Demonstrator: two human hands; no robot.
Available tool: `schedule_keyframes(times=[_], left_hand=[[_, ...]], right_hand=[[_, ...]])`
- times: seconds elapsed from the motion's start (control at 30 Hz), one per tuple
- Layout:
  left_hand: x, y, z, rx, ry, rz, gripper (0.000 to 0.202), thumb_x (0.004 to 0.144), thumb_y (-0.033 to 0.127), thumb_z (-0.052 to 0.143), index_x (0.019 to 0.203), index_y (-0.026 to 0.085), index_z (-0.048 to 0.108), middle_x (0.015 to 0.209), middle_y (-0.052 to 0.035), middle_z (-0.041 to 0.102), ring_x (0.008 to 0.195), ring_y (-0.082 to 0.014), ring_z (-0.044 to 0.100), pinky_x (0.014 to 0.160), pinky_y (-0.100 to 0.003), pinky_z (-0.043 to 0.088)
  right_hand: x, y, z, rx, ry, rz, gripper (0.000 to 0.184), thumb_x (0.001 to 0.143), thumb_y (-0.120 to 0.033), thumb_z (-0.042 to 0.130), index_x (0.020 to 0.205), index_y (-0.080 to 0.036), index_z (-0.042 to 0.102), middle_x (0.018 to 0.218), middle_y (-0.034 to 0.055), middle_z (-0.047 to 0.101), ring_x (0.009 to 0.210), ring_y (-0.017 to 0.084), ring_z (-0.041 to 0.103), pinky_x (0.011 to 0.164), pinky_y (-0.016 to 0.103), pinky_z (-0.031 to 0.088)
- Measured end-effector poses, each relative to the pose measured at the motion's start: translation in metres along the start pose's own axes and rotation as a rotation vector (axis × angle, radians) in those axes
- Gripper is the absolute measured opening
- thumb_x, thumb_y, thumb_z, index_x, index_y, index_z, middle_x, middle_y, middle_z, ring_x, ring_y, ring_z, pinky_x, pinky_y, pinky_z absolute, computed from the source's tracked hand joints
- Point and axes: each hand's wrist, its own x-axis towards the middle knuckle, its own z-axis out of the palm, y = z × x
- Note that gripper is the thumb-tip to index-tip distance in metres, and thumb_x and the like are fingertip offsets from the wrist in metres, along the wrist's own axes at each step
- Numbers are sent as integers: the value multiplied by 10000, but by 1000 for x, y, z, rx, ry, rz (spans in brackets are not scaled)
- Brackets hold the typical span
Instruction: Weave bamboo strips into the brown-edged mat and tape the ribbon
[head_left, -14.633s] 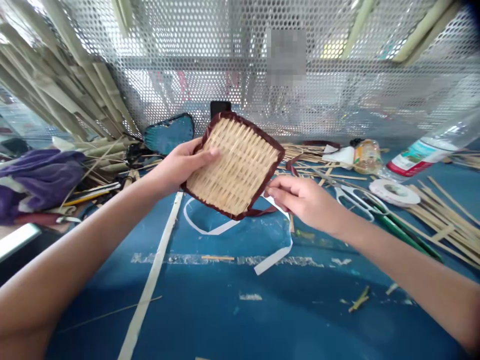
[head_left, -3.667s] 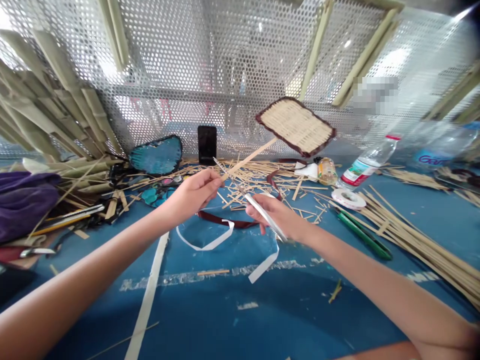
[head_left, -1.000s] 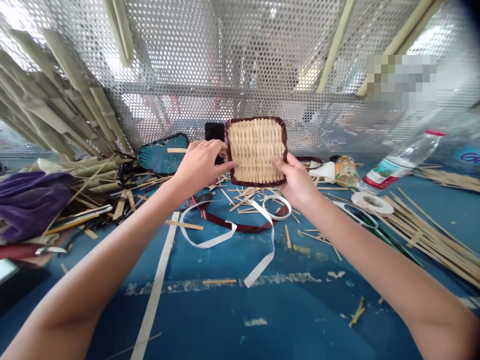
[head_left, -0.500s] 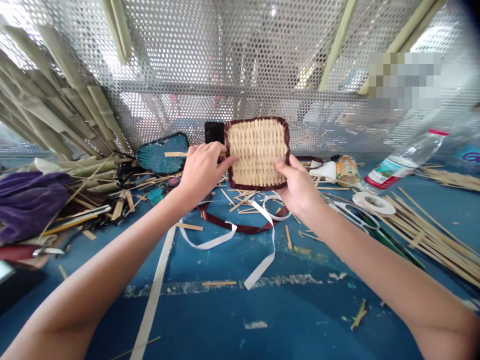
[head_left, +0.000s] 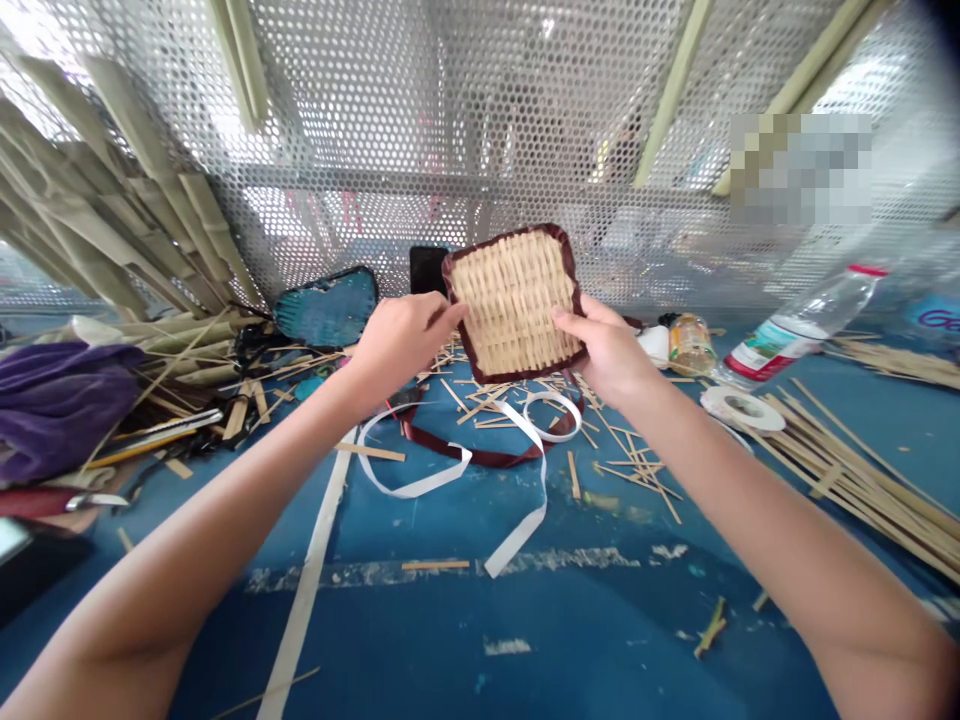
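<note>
In both hands I hold a square woven bamboo mat [head_left: 514,303] with a dark maroon binding round its edge. It stands tilted, its top edge rising to the right. My left hand [head_left: 405,343] grips the mat's left edge, and my right hand [head_left: 607,350] holds the right edge with the thumb across the weave. The fingers of my right hand are hidden behind the mat.
Below the mat, a white strip [head_left: 409,487] and a maroon ribbon [head_left: 480,458] lie among loose bamboo slivers on the blue table [head_left: 525,640]. A teal fan [head_left: 326,308], a black phone [head_left: 427,268], a plastic bottle [head_left: 795,340] and a bamboo strip bundle [head_left: 862,490] surround them.
The mat has rotated a little, its right side now higher and its lower right corner swung outward. My right hand has risen slightly. Both hands keep their hold.
</note>
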Motion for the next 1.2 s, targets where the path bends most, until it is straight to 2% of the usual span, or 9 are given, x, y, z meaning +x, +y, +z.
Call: schedule_keyframes(times=[0.13,0.23,0.3,0.33,0.5,0.67,0.73,0.87,1.2], left_hand=[[6,-13,-21,-244,4,-116,335,929,486,511,964,186,655,935,-71,735,821,-208,660,745,-327,495],[4,-14,-25,-630,-264,-160,422,887,537,587,1134,197,627,1003,-78,740,776,-186,690,690,-311,551],[0,-9,-20,-803,-447,-149,416,859,527,634,1105,191,641,927,-68,733,694,-176,684,612,-296,558],[-2,-5,-16,-852,-462,-144,393,851,508,649,1079,188,646,885,-59,724,652,-169,671,567,-284,549],[-6,10,0,-971,-169,-226,327,866,406,598,1130,213,600,985,-56,719,708,-196,691,527,-294,551],[-6,18,-6,-1034,-206,-259,514,972,515,305,1202,176,615,1009,-91,729,958,-272,701,704,-394,588],[-8,24,-7,-992,-132,-243,605,990,555,185,1232,195,607,981,-78,732,1013,-273,687,771,-416,578],[-16,36,-1,-888,65,-229,523,987,558,274,1304,242,545,1022,-59,734,1056,-257,667,836,-395,555],[-14,33,-12,-878,123,-252,418,990,530,332,1246,269,533,1082,-32,706,1076,-247,661,840,-365,563]], right_hand=[[5,-16,-23,-143,-168,70,336,679,-355,808,977,-224,724,1048,52,762,1093,336,672,1016,552,498],[2,-26,-26,-190,-206,126,337,675,-357,820,965,-207,738,962,69,767,1007,338,701,944,538,540],[0,-29,-22,-151,-162,111,350,674,-363,818,982,-220,732,975,59,764,1029,333,696,950,521,544],[-1,-29,-19,-108,-129,87,357,683,-388,808,993,-230,725,1008,52,761,1068,328,683,969,511,539],[-3,-19,0,61,-135,-50,544,795,-670,593,1151,-263,658,1193,43,715,1254,300,587,1032,497,504],[-19,-9,20,107,3,-37,560,705,-470,748,1202,-277,579,1286,41,677,1228,297,603,1004,484,526],[-27,-9,26,124,41,-31,546,711,-430,748,1204,-276,570,1286,45,676,1224,304,607,998,489,530],[-37,-12,33,84,87,2,506,800,-519,667,1234,-279,566,1261,52,683,1250,313,590,975,504,540],[-48,-7,45,14,-9,23,501,831,-607,641,1229,-313,560,1210,47,689,1216,297,615,926,473,574]])
